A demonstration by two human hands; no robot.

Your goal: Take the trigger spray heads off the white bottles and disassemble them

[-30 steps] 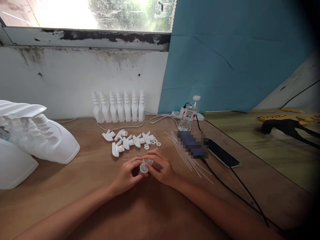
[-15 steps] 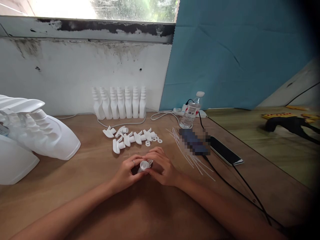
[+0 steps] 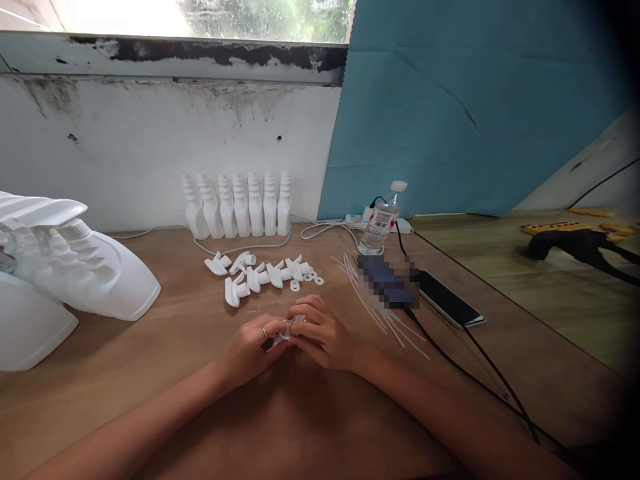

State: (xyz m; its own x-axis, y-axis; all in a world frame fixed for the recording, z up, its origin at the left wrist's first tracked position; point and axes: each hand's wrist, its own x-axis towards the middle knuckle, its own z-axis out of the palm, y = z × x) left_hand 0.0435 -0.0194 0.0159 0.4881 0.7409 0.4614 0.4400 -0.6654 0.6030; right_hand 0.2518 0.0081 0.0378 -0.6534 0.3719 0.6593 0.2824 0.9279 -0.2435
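Note:
Both hands meet around a white spray head (image 3: 283,337) over the table, close to its near side. My left hand (image 3: 253,347), with a ring on one finger, grips it from the left. From the right, my right hand (image 3: 323,337) closes its fingers on the same piece and covers much of it. Just beyond the hands lie several loose white spray heads (image 3: 256,277). Small white washers (image 3: 295,286) are scattered at the right end of that group.
Several white bottles (image 3: 241,213) stand in a row by the wall. Large white bottles (image 3: 110,273) lie at left. Thin tubes (image 3: 367,300), a water bottle (image 3: 380,223), a blurred-out object (image 3: 387,281), a phone (image 3: 450,299) and cables occupy the table's right side (image 3: 530,347).
The spray head has turned between my hands, so its round opening no longer faces up into view. The fingers of my right hand now cover more of it.

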